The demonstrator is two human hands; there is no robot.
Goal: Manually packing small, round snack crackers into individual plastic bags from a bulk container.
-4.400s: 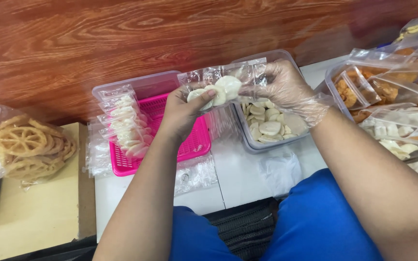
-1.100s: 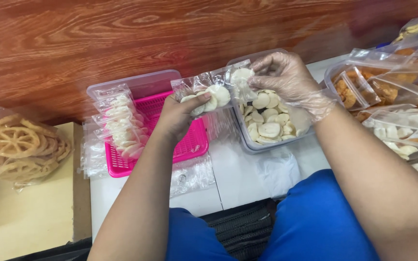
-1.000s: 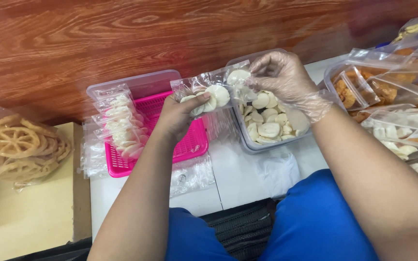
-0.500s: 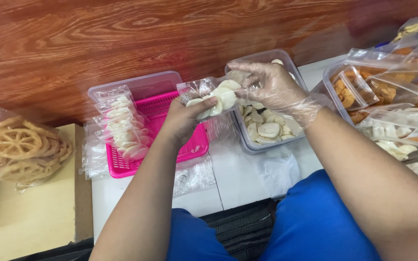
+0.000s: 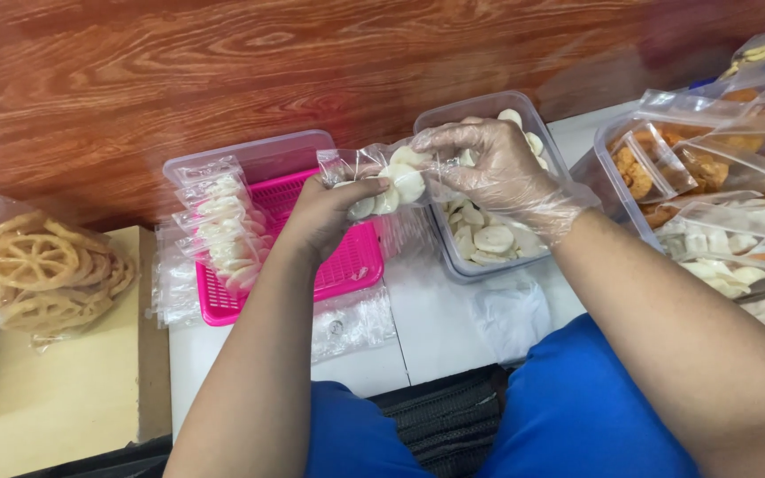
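Since the frame a second ago, the gloved right hand [image 5: 499,168] has slid left from over the tub to the mouth of the narrow clear bag [image 5: 382,170], and the white disc it pinched then no longer shows apart from the row inside. The bare left hand [image 5: 325,212] is closed round the bag's near end, thumb pressing the white discs [image 5: 397,181] through the film; the right hand's fingers are curled at the open end, though whether they pinch film or a disc I cannot tell. The bag is held in the air above the gap between the pink basket [image 5: 347,265] and the clear tub of loose discs [image 5: 489,235] on the white worktop [image 5: 436,319]. The film looks thin, limp and slippery, the discs light and probably brittle, so the bag is best gripped low round the stacked row, not squeezed hard. Filled bags [image 5: 223,226] lean on the basket's left rim; a bag of wheel-shaped snacks [image 5: 42,274] lies far left.
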